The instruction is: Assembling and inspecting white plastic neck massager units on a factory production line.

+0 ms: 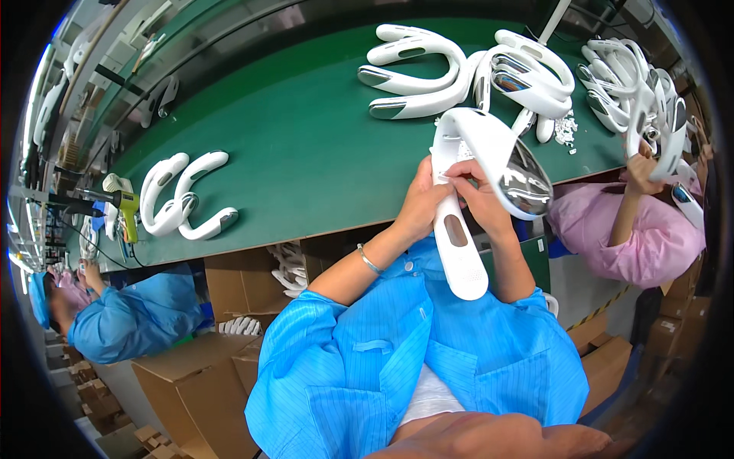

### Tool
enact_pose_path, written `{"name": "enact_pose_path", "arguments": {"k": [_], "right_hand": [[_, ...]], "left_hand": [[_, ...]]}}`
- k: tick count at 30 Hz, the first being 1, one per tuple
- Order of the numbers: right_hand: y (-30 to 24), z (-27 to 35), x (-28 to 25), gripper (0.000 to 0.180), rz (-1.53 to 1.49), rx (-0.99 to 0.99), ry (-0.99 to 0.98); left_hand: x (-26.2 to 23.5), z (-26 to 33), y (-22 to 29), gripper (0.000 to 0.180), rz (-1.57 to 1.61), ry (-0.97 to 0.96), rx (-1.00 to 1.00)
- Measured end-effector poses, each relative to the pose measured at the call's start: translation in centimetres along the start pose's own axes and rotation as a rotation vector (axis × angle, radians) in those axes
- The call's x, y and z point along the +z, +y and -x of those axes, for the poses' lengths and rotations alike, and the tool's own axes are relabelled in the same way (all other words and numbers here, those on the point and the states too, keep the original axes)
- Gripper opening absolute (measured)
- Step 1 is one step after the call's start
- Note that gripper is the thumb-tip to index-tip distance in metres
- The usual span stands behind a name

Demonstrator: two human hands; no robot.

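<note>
A white U-shaped neck fan (466, 264) is up in front of my chest, with one arm toward me. That arm has a dotted grille and an oval slot; the other ends in a glossy silver-grey cap. My left hand (419, 200) wraps round the near arm from the left. The fingers of my right hand (480, 197) are pinched together against the inner face of the same arm. What lies between those fingertips is too small to tell. Beyond, on the green table (306, 145), lies a group of similar neck fans (413, 69).
Small white parts (566, 131) lie heaped at the right. Two more fans (183, 197) rest at the left, near a yellow-green tool (128, 214). A co-worker in pink (623, 233) handles fans on the right; another in blue (138, 314) sits left. Cardboard boxes (195, 382) stand below the table.
</note>
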State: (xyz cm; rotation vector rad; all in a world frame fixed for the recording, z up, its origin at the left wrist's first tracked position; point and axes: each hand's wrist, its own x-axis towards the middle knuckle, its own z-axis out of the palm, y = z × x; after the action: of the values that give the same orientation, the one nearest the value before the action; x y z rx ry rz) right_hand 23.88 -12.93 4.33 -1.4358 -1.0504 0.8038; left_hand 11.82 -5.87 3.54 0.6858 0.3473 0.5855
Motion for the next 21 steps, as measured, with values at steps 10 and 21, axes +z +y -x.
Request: {"name": "enact_pose_path", "arguments": {"k": [10, 21], "right_hand": [[-2.6, 0.2, 1.1, 0.043, -0.193, 0.061, 0.090], [0.4, 0.5, -0.5, 0.037, -0.499, -0.105, -0.182]], "left_hand": [[0.3, 0.7, 0.1, 0.039, -0.033, -0.001, 0.024], [0.1, 2.0, 0.4, 0.036, -0.082, -0.036, 0.144]]}}
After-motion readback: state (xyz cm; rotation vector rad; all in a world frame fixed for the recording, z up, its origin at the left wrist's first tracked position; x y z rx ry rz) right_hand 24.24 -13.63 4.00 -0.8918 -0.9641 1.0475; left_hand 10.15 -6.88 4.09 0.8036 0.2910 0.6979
